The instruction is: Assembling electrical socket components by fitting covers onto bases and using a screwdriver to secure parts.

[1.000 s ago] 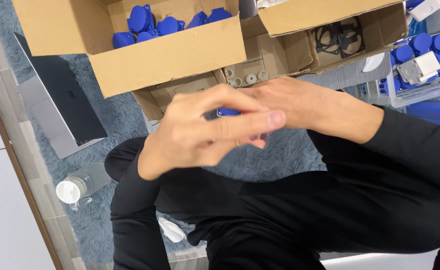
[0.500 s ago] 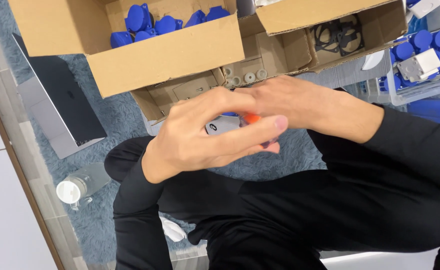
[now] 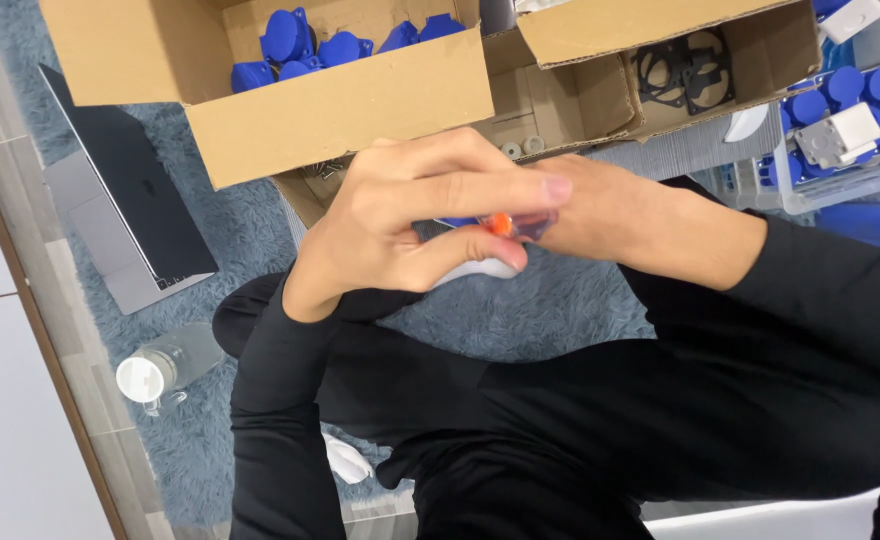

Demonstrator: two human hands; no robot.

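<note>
Left hand [image 3: 410,225] grips a small white part [image 3: 480,268] at lap height, before the cardboard box [image 3: 340,105]. Right hand [image 3: 640,225] closes on an orange-tipped tool [image 3: 508,224]. Risk: tool tip slipping off; fingers crowd the part.

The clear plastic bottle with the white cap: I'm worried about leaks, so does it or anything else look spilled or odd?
The clear plastic bottle with the white cap lies on its side on the grey-blue shaggy rug, capped. No spill shows. Nothing else stands out.
</note>
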